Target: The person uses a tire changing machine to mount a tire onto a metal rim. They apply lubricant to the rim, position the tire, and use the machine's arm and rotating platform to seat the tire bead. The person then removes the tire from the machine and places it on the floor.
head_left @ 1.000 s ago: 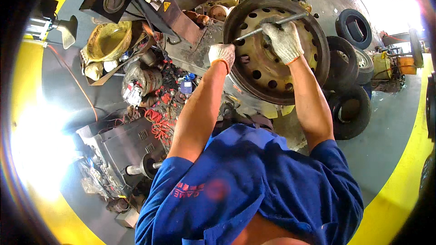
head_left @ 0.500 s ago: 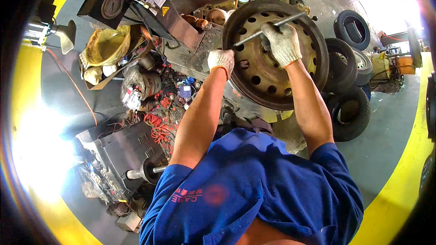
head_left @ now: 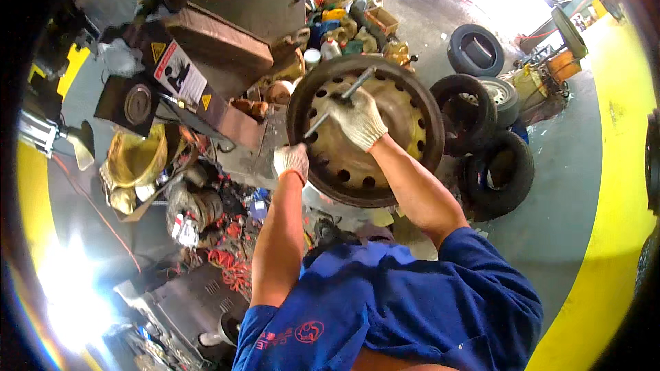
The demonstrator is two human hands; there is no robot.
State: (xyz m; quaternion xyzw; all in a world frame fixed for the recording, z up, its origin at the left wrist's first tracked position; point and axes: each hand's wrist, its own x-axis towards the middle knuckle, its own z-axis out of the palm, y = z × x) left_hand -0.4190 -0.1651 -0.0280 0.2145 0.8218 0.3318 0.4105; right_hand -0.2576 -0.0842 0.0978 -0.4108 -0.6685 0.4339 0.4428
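A large rusty steel wheel rim (head_left: pixel 395 168) with a ring of round holes lies under my hands. A long metal bar (head_left: pixel 362 77) slants across its face, from the left side up toward the far edge. My left hand (head_left: pixel 291 160), in a white knitted glove, is closed on the bar's lower end at the rim's left edge. My right hand (head_left: pixel 359 119), gloved alike, grips the bar farther up, over the middle of the rim, partly hiding it. A metal stand or plate (head_left: pixel 267 149) shows behind the wheel's left side.
Several loose tyres (head_left: pixel 496 175) lie to the right. A machine column with warning labels (head_left: pixel 185 75) stands at the left, near a yellow basin (head_left: pixel 134 158). Cluttered parts and red hoses (head_left: pixel 223 264) fill the lower left; jugs and boxes (head_left: pixel 378 20) crowd the far side.
The bar has swung to a steeper slant, its upper end moved leftward and both hands with it. The whole view has shifted, so the wheel sits lower and farther left.
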